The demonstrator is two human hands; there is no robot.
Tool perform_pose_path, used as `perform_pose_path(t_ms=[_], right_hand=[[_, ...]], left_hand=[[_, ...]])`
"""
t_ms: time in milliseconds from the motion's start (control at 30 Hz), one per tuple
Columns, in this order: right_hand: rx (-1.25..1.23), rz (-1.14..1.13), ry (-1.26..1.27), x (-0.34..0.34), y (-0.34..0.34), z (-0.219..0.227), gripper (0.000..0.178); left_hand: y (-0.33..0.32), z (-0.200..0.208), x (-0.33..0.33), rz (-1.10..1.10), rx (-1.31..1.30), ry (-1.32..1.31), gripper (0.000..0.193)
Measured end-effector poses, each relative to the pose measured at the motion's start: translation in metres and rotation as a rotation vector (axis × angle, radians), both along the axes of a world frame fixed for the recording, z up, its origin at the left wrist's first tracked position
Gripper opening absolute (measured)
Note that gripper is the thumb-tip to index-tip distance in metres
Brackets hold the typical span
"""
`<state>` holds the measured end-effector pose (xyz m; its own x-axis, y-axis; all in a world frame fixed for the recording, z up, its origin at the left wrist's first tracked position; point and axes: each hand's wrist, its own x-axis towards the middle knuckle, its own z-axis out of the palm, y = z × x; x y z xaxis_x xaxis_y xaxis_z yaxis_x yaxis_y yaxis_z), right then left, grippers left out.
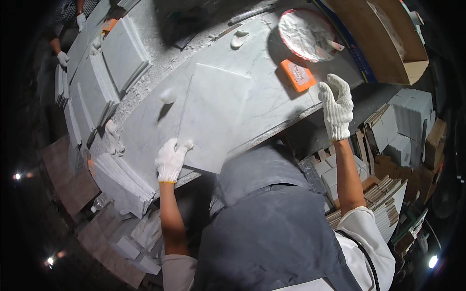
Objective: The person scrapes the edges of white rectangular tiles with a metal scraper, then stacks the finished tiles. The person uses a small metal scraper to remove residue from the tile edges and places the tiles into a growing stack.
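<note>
A thin pale grey marble-patterned tile (216, 111) lies at an angle on the worktable, its near corner reaching past the table's front edge. My left hand (171, 159), in a white knitted glove, is at the tile's near left edge. Its thumb is apart from the fingers and touches the tile. My right hand (337, 107), gloved alike, is raised to the right of the table, fingers curved and apart, with nothing in it. Nearest to it is an orange block (297, 74) with a pale label. Beyond stands a red-rimmed bowl (291, 50) of white paste with a spreader (324, 53) in it.
Tile stacks (124, 179) stand at the left, with another person's gloved hands (63, 58) beyond. A small white lump (168, 96) and a white oval piece (239, 40) lie on the table (141, 131). An open cardboard box (383, 43) is at the far right, white boxes (410, 116) below.
</note>
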<state>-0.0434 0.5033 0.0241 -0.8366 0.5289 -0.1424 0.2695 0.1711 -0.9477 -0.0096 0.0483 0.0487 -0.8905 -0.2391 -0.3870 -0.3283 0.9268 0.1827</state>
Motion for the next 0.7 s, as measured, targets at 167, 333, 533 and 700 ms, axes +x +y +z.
perform_pose_path(t_ms=[167,333,533,700], right_hand=[[0.467,0.036,0.112,-0.028,0.027,0.009,0.046],[0.814,0.203,-0.124,-0.062,0.034,0.023,0.042],[0.944,0.298,-0.184,-0.082,0.043,0.025,0.018],[0.592,0.164,0.082,-0.071,0.056,0.021,0.019]], left_hand=[[-0.009,0.033,-0.013,0.252,-0.035,0.338,0.04],[0.015,0.028,-0.003,0.092,0.027,0.614,0.023],[0.095,-0.02,0.032,0.032,0.206,0.546,0.018],[0.12,-0.029,0.037,-0.014,0.162,0.406,0.021]])
